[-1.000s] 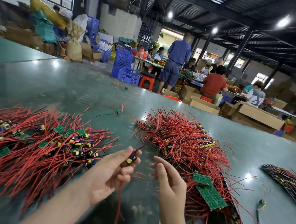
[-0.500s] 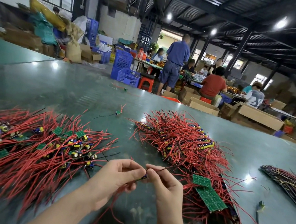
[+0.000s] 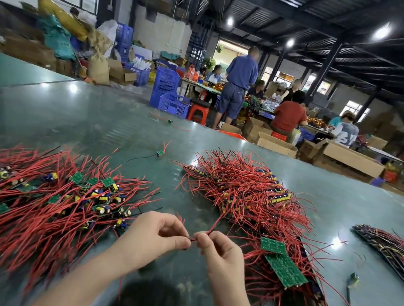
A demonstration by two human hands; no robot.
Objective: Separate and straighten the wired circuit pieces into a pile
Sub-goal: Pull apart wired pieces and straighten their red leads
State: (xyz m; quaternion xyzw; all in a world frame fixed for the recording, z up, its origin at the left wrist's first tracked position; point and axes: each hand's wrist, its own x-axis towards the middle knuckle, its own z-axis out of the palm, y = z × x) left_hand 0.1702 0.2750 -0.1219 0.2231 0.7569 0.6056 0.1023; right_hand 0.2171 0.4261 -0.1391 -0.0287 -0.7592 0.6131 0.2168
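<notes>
Held item: one red wire (image 3: pixel 210 229), pinched at two neighbouring spots just above the table (image 3: pixel 99 122). Left hand (image 3: pixel 154 240), fingers curled, thumb and forefinger closed on the wire's left end. Right hand (image 3: pixel 220 253), likewise curled, pinches the same wire just beside the left; the free end rises toward 1 o'clock from the right fingertips. Whether a circuit board hangs from this wire cannot be told.

At 9 o'clock of the hands: loose heap (image 3: pixel 41 200) of red-wired circuit pieces, wires splayed, small green boards and yellow-and-blue components showing.

At 2 o'clock: tidier pile (image 3: pixel 248 197) of the same pieces, its near end running down to 4 o'clock, where two green boards (image 3: pixel 281 263) lie face up on top.

At 3 o'clock, well apart, at the table's right edge: bundle of darker wired pieces (image 3: pixel 392 250).

At 4 o'clock, near the right pile: single stray piece (image 3: pixel 353 281) with a dark lead.

At 12 o'clock, mid-table: single small board (image 3: pixel 160 152) with red and black leads.

Beyond the table, 12 to 2 o'clock: seated and standing workers (image 3: pixel 238 82), blue crates (image 3: pixel 167 92), cardboard boxes (image 3: pixel 350 158).
</notes>
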